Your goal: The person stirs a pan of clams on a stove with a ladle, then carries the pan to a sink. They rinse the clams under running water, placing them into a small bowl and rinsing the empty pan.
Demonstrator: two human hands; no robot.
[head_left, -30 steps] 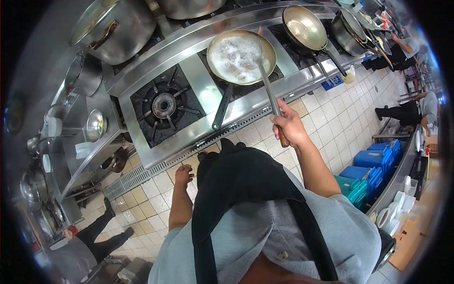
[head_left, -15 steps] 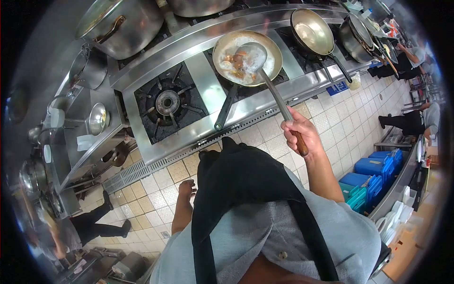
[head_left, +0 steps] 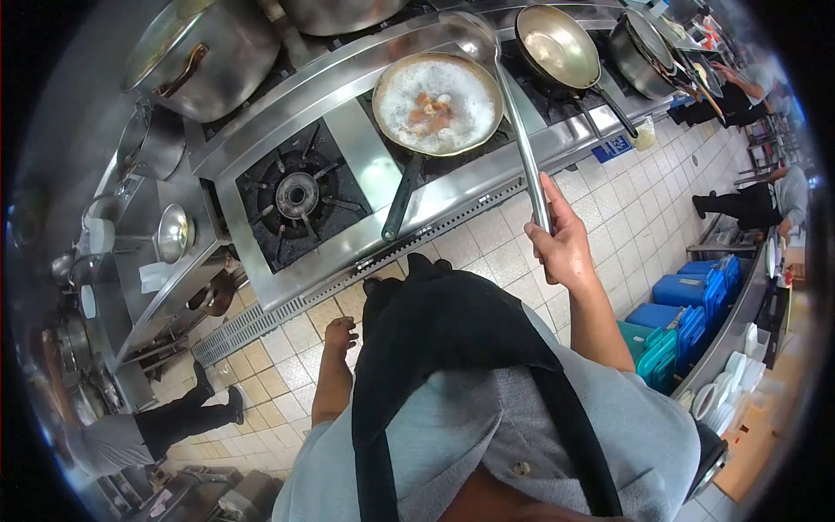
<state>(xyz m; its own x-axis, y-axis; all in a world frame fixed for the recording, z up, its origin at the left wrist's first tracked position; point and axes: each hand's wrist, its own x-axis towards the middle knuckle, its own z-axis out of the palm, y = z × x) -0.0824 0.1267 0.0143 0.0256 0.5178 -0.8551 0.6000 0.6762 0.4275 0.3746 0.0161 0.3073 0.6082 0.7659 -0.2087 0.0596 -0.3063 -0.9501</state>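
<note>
My right hand [head_left: 561,235] is closed around the long handle of a metal ladle [head_left: 520,130]. The ladle's bowl is up at the back of the range, behind and right of a frying pan [head_left: 396,200], and apart from it. White foamy liquid [head_left: 470,96] fills the pan, with brown and orange pieces [head_left: 430,113] in the middle. The pan rests on a burner, its black handle towards me. Low by my left side hangs my left hand [head_left: 340,333], with loosely curled fingers and nothing visible in them.
An unused burner [head_left: 298,196] lies left of the pan. A second pan [head_left: 558,48] and a dark pot [head_left: 644,54] stand to the right. Large pots [head_left: 204,61] line the back. Blue bins [head_left: 683,296] are at right. Other people [head_left: 130,435] stand at left and far right.
My right hand has lifted the ladle out of the pan and swung its bowl to the back of the range. More white foam shows in the pan. The person at left has shifted.
</note>
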